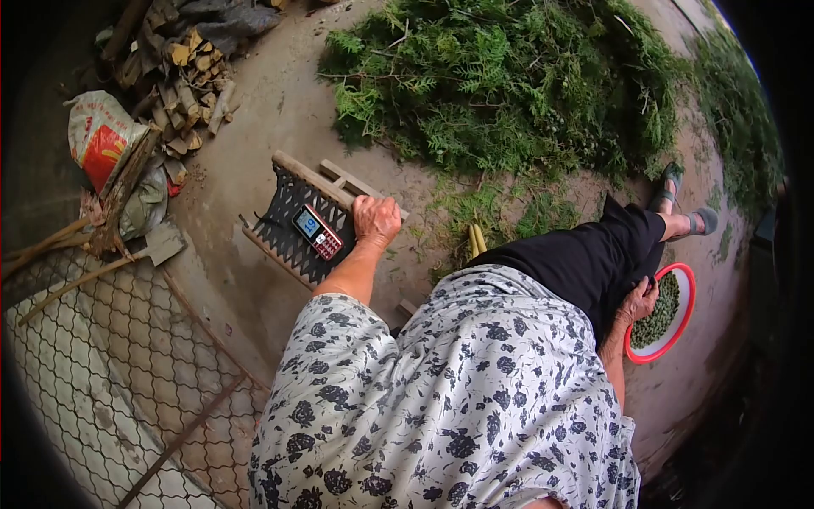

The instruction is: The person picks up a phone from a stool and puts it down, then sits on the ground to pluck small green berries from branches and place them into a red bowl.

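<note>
My left hand grips the wooden rim of a small stool with a black woven seat, which stands on the concrete ground. A small mobile phone lies on the seat just left of that hand. My right hand holds the near rim of a red bowl with a white inside, filled with small green pieces. The bowl is low beside my black trousers. My flowered shirt fills the lower middle of the view.
A big heap of green conifer cuttings lies ahead, past my sandalled feet. Split firewood, a printed sack and a shovel sit at the left. Wire mesh fencing lies at lower left.
</note>
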### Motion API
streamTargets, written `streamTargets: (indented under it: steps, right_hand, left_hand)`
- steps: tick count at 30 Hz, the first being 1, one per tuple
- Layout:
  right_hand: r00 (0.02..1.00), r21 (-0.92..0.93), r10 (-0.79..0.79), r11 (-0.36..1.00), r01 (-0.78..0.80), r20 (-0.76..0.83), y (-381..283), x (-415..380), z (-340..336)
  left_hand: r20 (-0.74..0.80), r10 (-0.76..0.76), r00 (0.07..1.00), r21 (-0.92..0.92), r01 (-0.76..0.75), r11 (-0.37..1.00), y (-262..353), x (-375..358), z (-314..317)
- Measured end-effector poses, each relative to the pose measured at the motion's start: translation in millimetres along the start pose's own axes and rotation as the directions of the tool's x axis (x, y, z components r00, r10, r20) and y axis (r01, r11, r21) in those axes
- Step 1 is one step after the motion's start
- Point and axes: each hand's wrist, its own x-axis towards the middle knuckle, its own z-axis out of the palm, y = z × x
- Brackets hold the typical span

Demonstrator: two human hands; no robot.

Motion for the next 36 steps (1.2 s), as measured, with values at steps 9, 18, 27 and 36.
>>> streamTargets:
  steps: [9, 18, 27, 36]
  right_hand:
    - [0.998, -0.060, -0.060, 0.996, 0.061, 0.009, -8.7, -1.0, 1.1]
    - [1.000, -0.039, -0.002, 0.999, 0.002, -0.020, -2.7, -3.1, -0.2]
    - [0.998, -0.059, -0.030, 0.998, 0.027, -0.052, -2.2, -4.2, -5.5]
    - [0.998, 0.039, 0.015, 0.999, -0.013, -0.059, 5.0, -6.0, -6.7]
  left_hand:
    - [0.005, 0.007, 1.000, 0.010, -0.007, 1.000, 1.7, 1.9, -1.9]
    - [-0.005, 0.011, 1.000, 0.009, -0.011, 1.000, -2.0, 1.8, -3.5]
    - [0.026, 0.006, 1.000, 0.011, -0.006, 1.000, -1.8, 4.0, -5.4]
    - [0.012, 0.015, 1.000, 0.039, -0.016, 0.999, -5.4, 4.1, -4.0]
